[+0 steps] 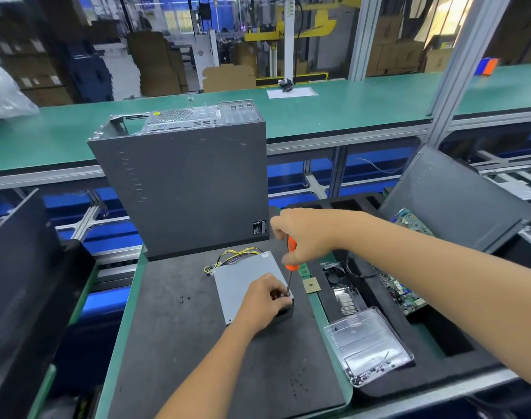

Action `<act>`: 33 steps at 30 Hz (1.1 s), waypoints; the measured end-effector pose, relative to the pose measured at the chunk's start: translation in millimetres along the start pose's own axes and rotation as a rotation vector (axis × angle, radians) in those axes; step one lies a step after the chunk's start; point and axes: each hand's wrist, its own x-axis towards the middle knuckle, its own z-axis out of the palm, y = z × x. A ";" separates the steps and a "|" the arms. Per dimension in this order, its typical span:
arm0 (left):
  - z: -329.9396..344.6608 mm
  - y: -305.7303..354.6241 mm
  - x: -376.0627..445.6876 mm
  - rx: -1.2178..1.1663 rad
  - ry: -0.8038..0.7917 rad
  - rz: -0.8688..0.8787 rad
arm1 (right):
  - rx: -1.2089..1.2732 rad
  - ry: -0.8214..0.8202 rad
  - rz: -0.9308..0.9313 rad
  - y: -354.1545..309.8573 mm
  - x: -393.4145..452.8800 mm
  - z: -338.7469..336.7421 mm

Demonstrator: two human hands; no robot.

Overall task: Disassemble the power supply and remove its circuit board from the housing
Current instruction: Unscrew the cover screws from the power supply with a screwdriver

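The power supply (243, 275), a grey metal box, lies on the dark mat (173, 334) with a bundle of yellow and black wires (228, 257) at its far end. My right hand (303, 234) grips the orange handle of a screwdriver (291, 261) held upright, its tip down on the box's near right corner. My left hand (265, 302) rests on that corner, fingers curled around the shaft near the tip. The circuit board inside is hidden by the housing.
A grey computer case (185, 176) stands upright just behind the power supply. Three loose screws (184, 298) lie on the mat to the left. On the right are a CPU chip (311, 286), a clear plastic screw box (368, 346), a motherboard (401, 293) and a side panel (451, 204).
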 end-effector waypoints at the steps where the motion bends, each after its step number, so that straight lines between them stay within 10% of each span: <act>1: 0.5 0.0 -0.1 -0.003 0.000 -0.005 | -0.191 0.024 0.041 -2.5 0.3 0.6; 8: 1.8 1.3 -0.9 0.002 -0.004 -0.023 | 0.263 -0.053 -0.092 1.9 0.8 -6.6; 14: 1.1 2.1 0.1 0.005 -0.025 -0.035 | -0.318 0.051 0.135 -6.8 3.0 7.1; 22: 0.3 2.2 -2.2 0.028 -0.018 -0.023 | 0.329 0.067 -0.058 0.0 -0.4 6.0; 29: 1.7 1.9 -0.4 0.020 0.017 -0.043 | -0.250 0.107 0.112 -4.7 1.4 8.7; 33: 2.1 1.5 0.1 0.044 0.015 -0.059 | 0.094 0.009 0.001 -1.7 1.4 -1.0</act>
